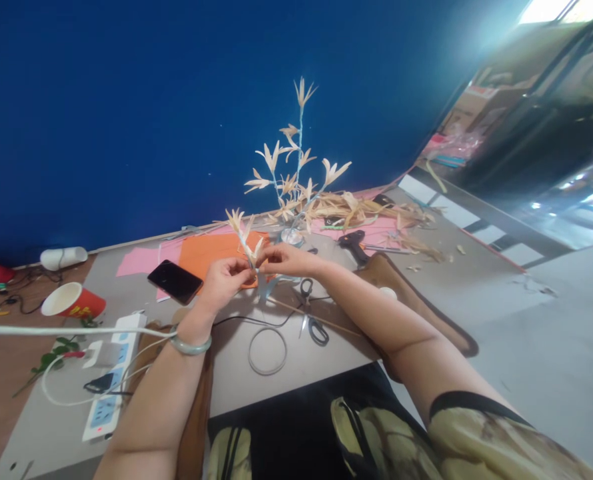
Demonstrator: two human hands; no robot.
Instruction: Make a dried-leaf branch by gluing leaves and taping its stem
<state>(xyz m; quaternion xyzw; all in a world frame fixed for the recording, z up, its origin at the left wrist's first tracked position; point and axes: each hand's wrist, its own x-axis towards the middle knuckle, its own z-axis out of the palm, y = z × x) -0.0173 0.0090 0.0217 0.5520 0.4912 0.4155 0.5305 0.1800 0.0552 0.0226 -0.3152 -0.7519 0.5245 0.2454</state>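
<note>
Above the table's middle, my left hand pinches the stem of a dried-husk flower spray, whose pale petals point up. My right hand is closed at the same stem from the other side, its fingertips close to a lower petal; exactly what lies between them is hidden. A light blue strip hangs under the hands. Behind them stands a taller branched arrangement of husk flowers on blue-wrapped stems. Scissors with dark handles and a coil of wire lie on the table just below my hands.
A black phone, a red paper cup and a power strip with cables are at left. Dry husks lie on pink paper at the back. A glue gun rests at right. A blue wall rises behind.
</note>
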